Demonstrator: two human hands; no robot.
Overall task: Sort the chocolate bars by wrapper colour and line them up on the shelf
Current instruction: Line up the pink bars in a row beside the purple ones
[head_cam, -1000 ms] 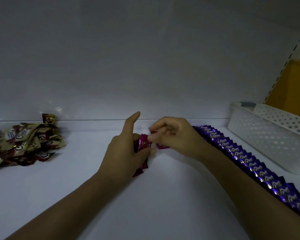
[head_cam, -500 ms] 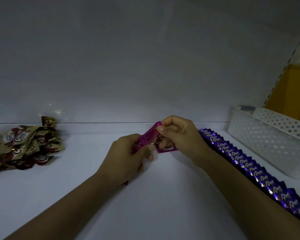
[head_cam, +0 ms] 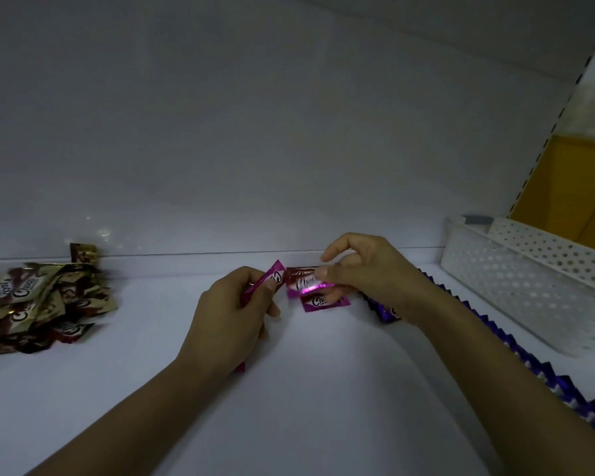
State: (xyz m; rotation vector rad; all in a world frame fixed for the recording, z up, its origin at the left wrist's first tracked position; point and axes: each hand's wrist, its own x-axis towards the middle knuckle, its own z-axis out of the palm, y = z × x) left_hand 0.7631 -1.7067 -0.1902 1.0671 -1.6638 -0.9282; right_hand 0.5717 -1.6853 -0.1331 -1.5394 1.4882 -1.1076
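My left hand [head_cam: 232, 312] grips a small stack of pink-wrapped chocolate bars [head_cam: 272, 278] near the back of the white shelf [head_cam: 306, 389]. My right hand [head_cam: 361, 269] pinches another pink bar [head_cam: 303, 281] and holds it against the back edge. One more pink bar [head_cam: 320, 301] lies flat just below it. A long row of purple-wrapped bars [head_cam: 529, 359] runs from behind my right wrist toward the front right, partly hidden by my forearm. A loose heap of gold and brown bars [head_cam: 38, 297] sits at the far left.
A white perforated plastic basket [head_cam: 529, 280] stands at the right, beside the purple row. The shelf's white back wall [head_cam: 289, 149] rises just behind my hands. A yellow panel [head_cam: 574, 187] shows past the shelf upright at the far right.
My right hand has drawn one pink bar off the stack in my left hand and moved it right to the back edge. My left hand has stayed put with the stack.
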